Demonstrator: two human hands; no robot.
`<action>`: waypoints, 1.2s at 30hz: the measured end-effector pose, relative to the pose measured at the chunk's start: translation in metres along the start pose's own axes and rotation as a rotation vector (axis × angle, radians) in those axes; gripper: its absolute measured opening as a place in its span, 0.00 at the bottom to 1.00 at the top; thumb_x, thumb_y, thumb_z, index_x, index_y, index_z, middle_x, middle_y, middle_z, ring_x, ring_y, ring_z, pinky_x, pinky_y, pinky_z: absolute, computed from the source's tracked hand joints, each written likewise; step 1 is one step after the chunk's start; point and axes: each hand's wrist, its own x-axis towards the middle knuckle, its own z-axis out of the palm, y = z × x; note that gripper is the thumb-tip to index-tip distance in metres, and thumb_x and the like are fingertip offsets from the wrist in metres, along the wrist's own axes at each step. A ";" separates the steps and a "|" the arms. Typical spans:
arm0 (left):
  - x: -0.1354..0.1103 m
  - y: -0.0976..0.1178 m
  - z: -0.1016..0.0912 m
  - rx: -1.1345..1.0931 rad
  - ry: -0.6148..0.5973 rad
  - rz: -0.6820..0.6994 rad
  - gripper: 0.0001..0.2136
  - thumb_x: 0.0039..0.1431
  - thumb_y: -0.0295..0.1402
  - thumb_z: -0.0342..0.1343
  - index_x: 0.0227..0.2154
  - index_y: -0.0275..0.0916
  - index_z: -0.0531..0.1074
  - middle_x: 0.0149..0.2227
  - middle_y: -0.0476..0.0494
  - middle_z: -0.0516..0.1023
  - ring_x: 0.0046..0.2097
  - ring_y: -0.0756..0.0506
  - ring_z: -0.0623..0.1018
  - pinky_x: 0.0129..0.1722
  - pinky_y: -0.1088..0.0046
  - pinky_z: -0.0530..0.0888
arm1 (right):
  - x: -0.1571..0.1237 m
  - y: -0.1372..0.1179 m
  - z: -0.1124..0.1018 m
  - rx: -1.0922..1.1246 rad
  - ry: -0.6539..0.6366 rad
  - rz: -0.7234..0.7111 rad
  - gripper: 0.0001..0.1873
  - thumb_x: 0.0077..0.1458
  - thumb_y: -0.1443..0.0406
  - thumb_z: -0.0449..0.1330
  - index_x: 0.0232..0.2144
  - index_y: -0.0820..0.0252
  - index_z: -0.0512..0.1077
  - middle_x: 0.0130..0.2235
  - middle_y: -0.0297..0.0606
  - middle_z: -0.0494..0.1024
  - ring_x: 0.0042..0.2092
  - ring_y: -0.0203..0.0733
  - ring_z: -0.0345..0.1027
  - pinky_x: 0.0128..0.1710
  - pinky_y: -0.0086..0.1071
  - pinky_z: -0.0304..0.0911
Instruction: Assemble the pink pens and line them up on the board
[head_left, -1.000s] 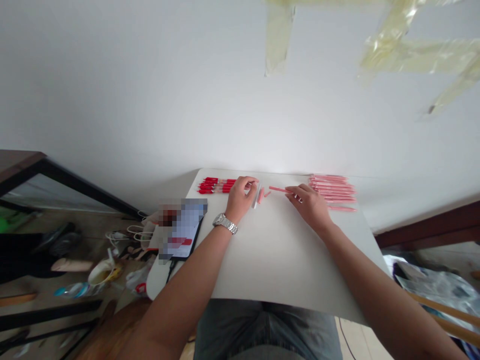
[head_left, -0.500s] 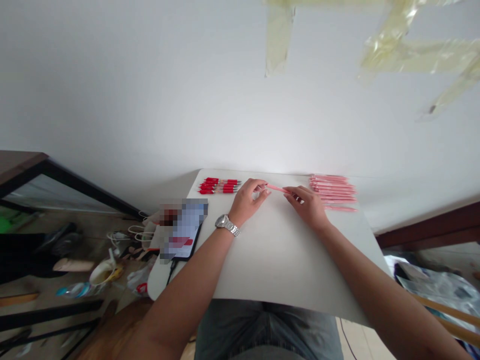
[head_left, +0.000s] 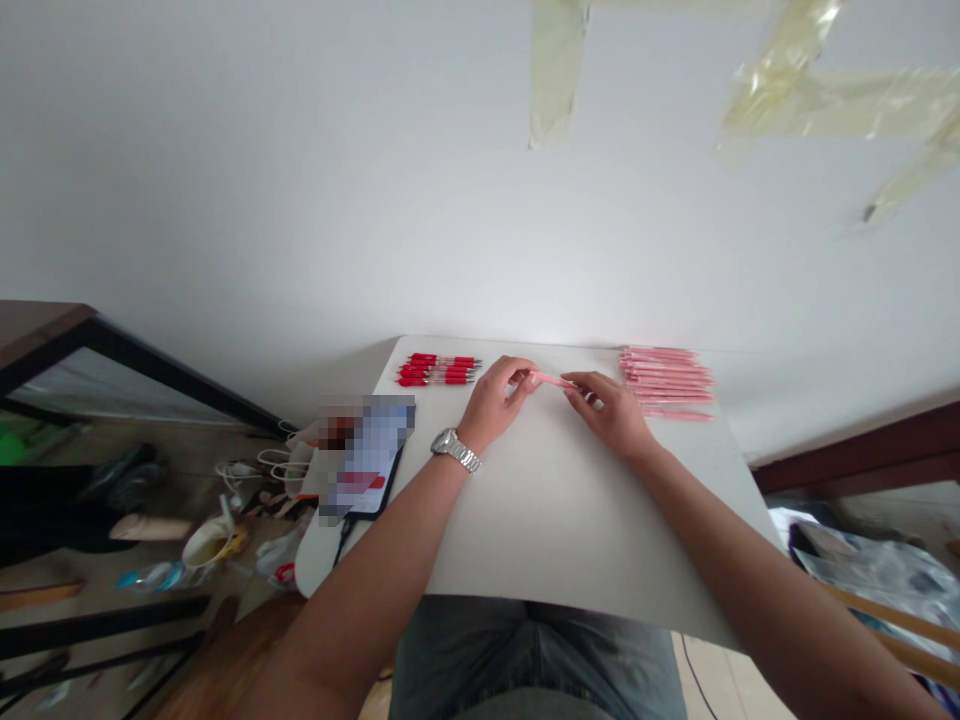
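A slim pink pen (head_left: 553, 380) is held level between my two hands, over the back middle of the white table (head_left: 540, 500). My left hand (head_left: 501, 395), with a silver watch on the wrist, pinches its left end between thumb and fingers. The fingers of my right hand (head_left: 606, 405) are closed on the right end and hide its tip. To the right lies a stack of similar pink pens (head_left: 666, 375), side by side, with one a little apart at the front. Several red pens (head_left: 439, 370) with dark tips lie in a row left of my left hand.
A phone (head_left: 373, 465) with a cable lies at the table's left edge, partly blurred out. The white wall (head_left: 450, 200), with yellowed tape (head_left: 555, 80) on it, rises directly behind the table. On the floor at left are a cup (head_left: 208, 542) and a plastic bottle (head_left: 154, 578).
My left thumb and fingers have closed on the pen's left end. My right hand has shifted slightly left along with the pen. The pens on the table are unchanged.
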 end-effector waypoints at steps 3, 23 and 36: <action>0.000 -0.001 0.000 -0.014 -0.005 -0.002 0.09 0.72 0.39 0.52 0.46 0.42 0.74 0.44 0.43 0.79 0.43 0.47 0.78 0.48 0.68 0.76 | 0.000 -0.001 -0.001 0.004 0.001 0.005 0.21 0.69 0.51 0.55 0.53 0.57 0.76 0.39 0.41 0.80 0.35 0.40 0.74 0.37 0.33 0.71; 0.000 -0.003 0.004 -0.060 -0.022 0.028 0.08 0.71 0.38 0.55 0.47 0.42 0.75 0.44 0.44 0.80 0.43 0.47 0.78 0.47 0.69 0.75 | 0.000 0.005 -0.003 -0.104 -0.010 -0.013 0.17 0.69 0.54 0.57 0.47 0.55 0.80 0.39 0.39 0.80 0.33 0.38 0.73 0.36 0.32 0.67; -0.001 -0.008 0.002 -0.018 0.108 -0.062 0.08 0.70 0.34 0.55 0.47 0.42 0.76 0.45 0.44 0.81 0.45 0.46 0.79 0.49 0.67 0.76 | 0.000 0.004 -0.012 -0.302 0.059 -0.049 0.17 0.71 0.54 0.55 0.46 0.54 0.80 0.40 0.41 0.79 0.36 0.39 0.72 0.33 0.31 0.60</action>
